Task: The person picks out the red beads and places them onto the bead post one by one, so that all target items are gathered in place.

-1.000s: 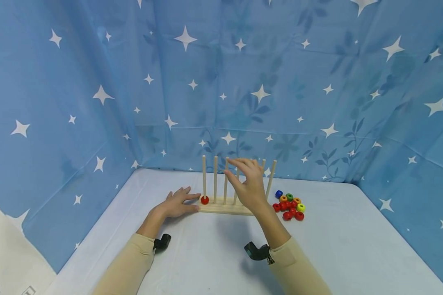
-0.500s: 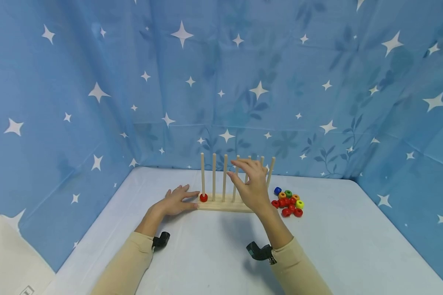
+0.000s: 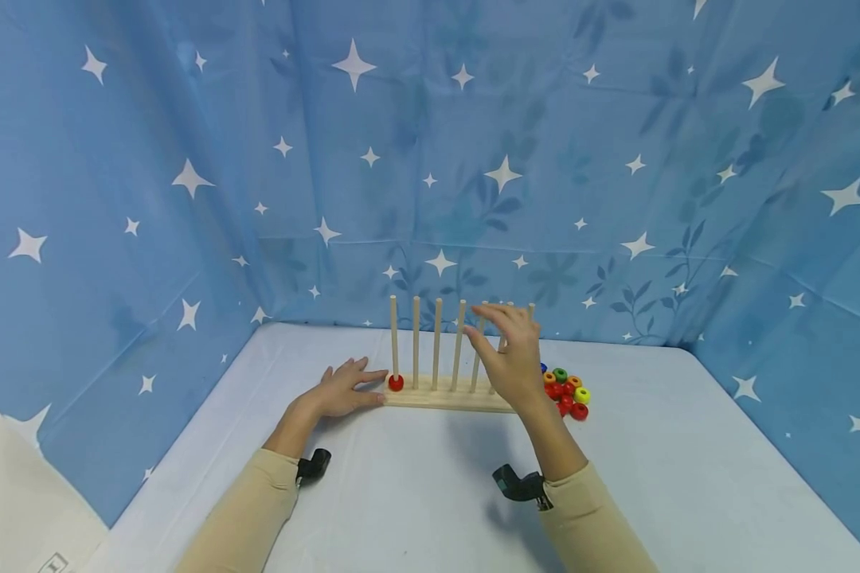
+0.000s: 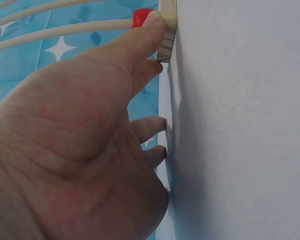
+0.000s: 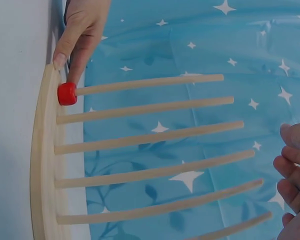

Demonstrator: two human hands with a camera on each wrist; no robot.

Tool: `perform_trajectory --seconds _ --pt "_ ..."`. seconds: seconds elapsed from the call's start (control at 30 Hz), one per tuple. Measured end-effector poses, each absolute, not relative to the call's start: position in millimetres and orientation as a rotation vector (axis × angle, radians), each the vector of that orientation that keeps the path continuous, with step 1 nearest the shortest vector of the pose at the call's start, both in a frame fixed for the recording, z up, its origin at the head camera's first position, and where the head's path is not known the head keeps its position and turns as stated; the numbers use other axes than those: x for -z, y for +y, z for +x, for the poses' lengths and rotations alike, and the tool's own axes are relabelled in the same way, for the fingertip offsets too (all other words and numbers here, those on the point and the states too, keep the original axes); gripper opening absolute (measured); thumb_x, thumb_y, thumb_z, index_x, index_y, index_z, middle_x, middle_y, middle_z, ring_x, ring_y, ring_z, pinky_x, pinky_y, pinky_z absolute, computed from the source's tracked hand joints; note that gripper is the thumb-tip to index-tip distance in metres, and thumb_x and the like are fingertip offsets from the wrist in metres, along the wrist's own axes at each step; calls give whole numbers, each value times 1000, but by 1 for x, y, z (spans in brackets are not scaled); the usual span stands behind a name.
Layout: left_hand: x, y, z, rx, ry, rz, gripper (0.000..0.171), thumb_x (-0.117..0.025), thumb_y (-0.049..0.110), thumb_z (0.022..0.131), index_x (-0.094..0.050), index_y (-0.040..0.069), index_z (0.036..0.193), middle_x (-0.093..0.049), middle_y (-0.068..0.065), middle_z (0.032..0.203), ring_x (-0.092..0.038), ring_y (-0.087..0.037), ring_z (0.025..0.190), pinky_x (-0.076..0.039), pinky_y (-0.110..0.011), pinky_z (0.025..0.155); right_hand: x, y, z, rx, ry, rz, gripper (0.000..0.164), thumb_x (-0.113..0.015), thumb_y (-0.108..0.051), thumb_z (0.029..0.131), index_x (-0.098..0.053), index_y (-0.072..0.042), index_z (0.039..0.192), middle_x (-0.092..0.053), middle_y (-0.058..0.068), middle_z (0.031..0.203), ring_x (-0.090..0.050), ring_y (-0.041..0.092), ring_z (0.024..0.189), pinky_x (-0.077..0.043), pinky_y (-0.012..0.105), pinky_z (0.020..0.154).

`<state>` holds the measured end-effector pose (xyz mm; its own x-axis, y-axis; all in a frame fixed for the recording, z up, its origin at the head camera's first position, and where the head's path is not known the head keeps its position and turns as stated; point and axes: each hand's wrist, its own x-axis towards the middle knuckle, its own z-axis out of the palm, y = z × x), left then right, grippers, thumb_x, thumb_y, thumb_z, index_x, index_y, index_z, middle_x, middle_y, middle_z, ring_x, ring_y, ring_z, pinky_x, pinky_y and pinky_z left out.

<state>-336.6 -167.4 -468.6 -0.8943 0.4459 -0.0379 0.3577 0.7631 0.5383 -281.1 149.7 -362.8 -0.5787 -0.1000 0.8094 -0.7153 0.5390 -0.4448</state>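
A wooden peg rack with a row of upright pegs stands on the table. One red bead sits at the foot of its leftmost peg. My left hand holds the left end of the base between thumb and index finger, its other fingers spread. My right hand is raised in front of the right-hand pegs, fingers loosely bent and thumb apart, with nothing held. Fingertips of the right hand appear beyond the peg tops in the right wrist view. The rack's right end is partly hidden behind this hand.
A cluster of loose beads, red, orange, yellow, green and blue, lies right of the rack, partly covered by the right hand. The white tablecloth extends to a blue star-patterned curtain behind and at both sides.
My right hand has moved to the right along the pegs, towards the bead cluster, uncovering middle pegs. My left hand stays at the rack's left end. The view has tilted slightly.
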Motion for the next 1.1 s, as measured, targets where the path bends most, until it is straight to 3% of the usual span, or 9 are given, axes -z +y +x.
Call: perform_trajectory --seconds 0.2,0.57,1.1 --pt "468 -167 -336 -795 2797 638 62 -64 49 101 -53 21 155 -23 -26 170 -11 -51 159 -2 -76 122 361 157 -282 -1030 -1977 648 32 -78 -15 94 -75 -6 125 -73 14 121 -59 35 114 -28 65 103" --pt "468 -168 -336 -802 2788 645 62 -64 48 101 -53 21 155 -23 -26 170 -10 -51 159 -1 -76 121 360 176 -287 -1058 -1963 580 30 -80 -12 93 -75 -4 121 -74 14 120 -58 33 108 -29 54 94" --pt "470 -168 -338 -809 2782 633 64 -64 52 100 -52 22 156 -21 -25 171 -9 -49 160 0 -75 122 356 203 -290 -1091 -1948 485 29 -78 -11 94 -75 -2 121 -74 17 119 -58 33 110 -26 55 102"
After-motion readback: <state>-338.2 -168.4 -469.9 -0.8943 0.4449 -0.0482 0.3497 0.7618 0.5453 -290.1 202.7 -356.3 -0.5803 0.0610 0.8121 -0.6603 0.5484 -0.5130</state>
